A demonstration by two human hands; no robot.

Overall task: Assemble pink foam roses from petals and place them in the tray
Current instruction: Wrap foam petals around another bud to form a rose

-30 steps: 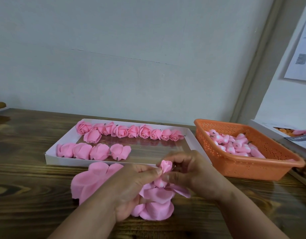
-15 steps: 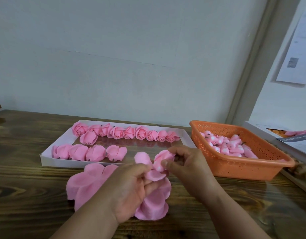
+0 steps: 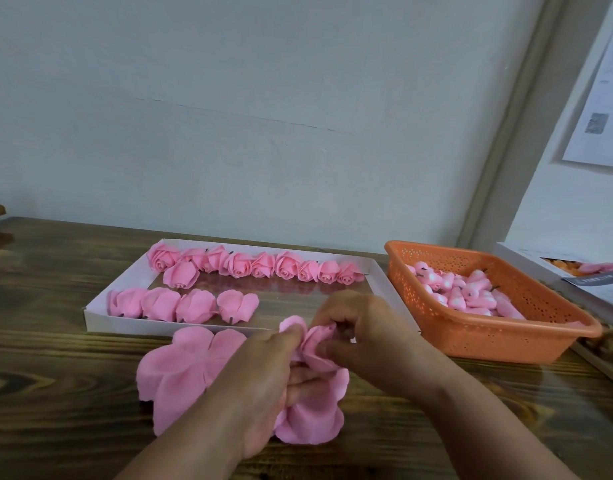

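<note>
Left hand: the left hand point(image 3: 263, 382) curls its fingers under and around the half-made rose point(image 3: 315, 351), thumb pressed on an upper petal; a hold on the rose, not an open palm.
Right hand: the right hand point(image 3: 360, 327) pinches the top of the same rose between thumb and bent fingers; what lies inside the pinch is hidden, so whether a core bud sits there cannot be told.
Rose in work: held just above the wooden table point(image 3: 56, 427), in front of the tray's near wall; its lower petals point(image 3: 312, 420) hang loose and spread below both hands.
Petal stock: a flat petal sheet point(image 3: 180, 372) lies on the table, partly under the left wrist.
Tray: the white tray point(image 3: 90, 315) holds a far row of finished roses point(image 3: 256, 266) and a near row of four point(image 3: 180, 304); the floor to the right of those four is bare.
Basket: the orange basket point(image 3: 488, 341), right of the tray, holds small pink buds point(image 3: 461, 292).
Stage, as judged: wrapping is under way; placing is not yet due.
Risk 1: soft foam may crease or tear; cause, too tight a pinch at the top.
Risk 2: the wrapped petals may spring open; cause, either hand easing off before the outer petals are folded up.
Risk 3: the spare sheet may drag or crumple; cause, the left forearm resting over it.
Risk 4: placed roses may be knocked; cause, the hands working just beside the tray's near edge.
</note>
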